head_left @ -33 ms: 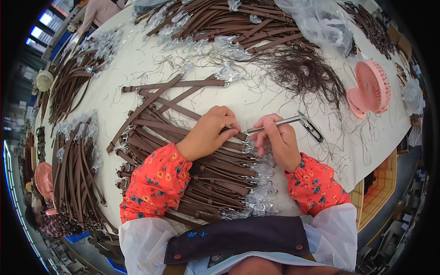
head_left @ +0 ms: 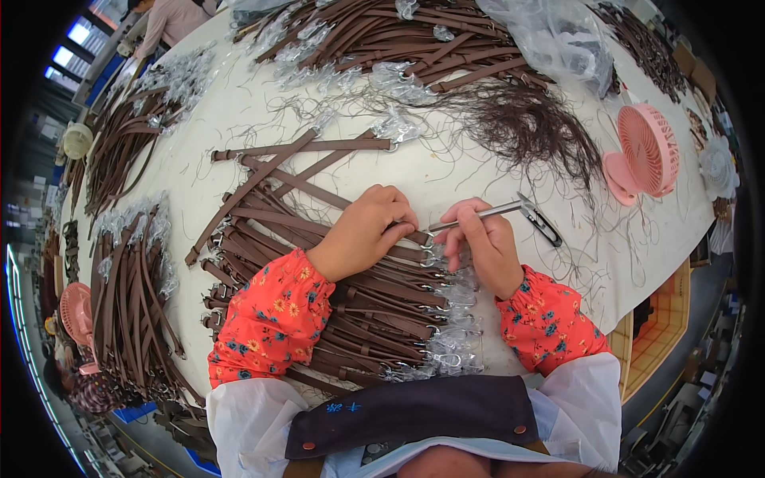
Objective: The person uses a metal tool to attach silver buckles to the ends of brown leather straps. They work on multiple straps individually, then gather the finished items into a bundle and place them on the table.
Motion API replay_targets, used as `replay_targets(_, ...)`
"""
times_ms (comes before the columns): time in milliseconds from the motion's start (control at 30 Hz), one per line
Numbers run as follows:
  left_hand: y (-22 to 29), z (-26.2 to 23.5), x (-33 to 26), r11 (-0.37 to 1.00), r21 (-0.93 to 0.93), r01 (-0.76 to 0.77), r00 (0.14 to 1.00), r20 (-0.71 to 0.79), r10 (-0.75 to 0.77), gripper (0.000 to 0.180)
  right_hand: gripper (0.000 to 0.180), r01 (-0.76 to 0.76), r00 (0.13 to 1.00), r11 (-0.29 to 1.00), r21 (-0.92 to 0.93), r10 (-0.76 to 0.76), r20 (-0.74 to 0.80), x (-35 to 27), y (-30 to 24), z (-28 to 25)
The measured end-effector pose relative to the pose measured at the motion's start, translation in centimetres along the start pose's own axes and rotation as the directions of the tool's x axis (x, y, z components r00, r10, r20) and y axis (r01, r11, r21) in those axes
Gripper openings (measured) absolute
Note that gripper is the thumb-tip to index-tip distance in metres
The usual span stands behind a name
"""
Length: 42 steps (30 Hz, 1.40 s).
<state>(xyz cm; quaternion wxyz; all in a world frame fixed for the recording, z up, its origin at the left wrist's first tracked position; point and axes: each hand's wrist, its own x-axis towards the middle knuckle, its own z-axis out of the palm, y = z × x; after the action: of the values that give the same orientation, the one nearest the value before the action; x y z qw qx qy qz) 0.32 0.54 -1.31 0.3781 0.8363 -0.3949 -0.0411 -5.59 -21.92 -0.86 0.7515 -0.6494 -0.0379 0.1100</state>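
Brown strap (head_left: pixel 402 233) under left hand (head_left: pixel 362 231), snips (head_left: pixel 510 213) seemingly in right hand (head_left: pixel 482 243)

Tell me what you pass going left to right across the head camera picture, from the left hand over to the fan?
Left hand on the brown straps → right hand → metal tool with black handle → pink fan.
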Motion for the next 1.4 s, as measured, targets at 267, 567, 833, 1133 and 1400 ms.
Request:
replay_targets(267, 0.3, 0.3, 0.2, 0.991, -0.098, 0.088, 0.995, -0.031, -0.092, 0.003, 0.041, -0.029, 0.999, 1.0, 0.011, 0.029, 0.018, 0.0, -0.1, 0.0)
replay_targets(567, 0.4, -0.6, 0.1, 0.991, -0.103, 0.08, 0.994, 0.089, -0.071, 0.008, 0.041, -0.045, 0.999, 0.999, -0.009, 0.046, 0.017, -0.2, -0.2, 0.1)
replay_targets(833, 0.6, 0.2, 0.1, 0.999, 0.011, 0.035, 0.998, 0.056, -0.035, 0.008, 0.041, -0.03, 0.999, 0.999, -0.013, 0.03, 0.026, -0.1, -0.1, 0.1)
replay_targets(1133, 0.6, 0.1, 0.2, 0.999, -0.006, 0.04, 0.998, 0.056, -0.039, 0.008, 0.04, -0.067, 0.997, 0.998, -0.014, 0.068, 0.039, -0.1, -0.4, 0.1)
replay_targets(1400, 0.6, 0.0, 0.2, 1.0, -0.015, 0.023, 0.998, 0.058, -0.022, 0.009, 0.04, -0.061, 0.997, 0.998, -0.015, 0.062, 0.037, -0.1, -0.3, 0.2)
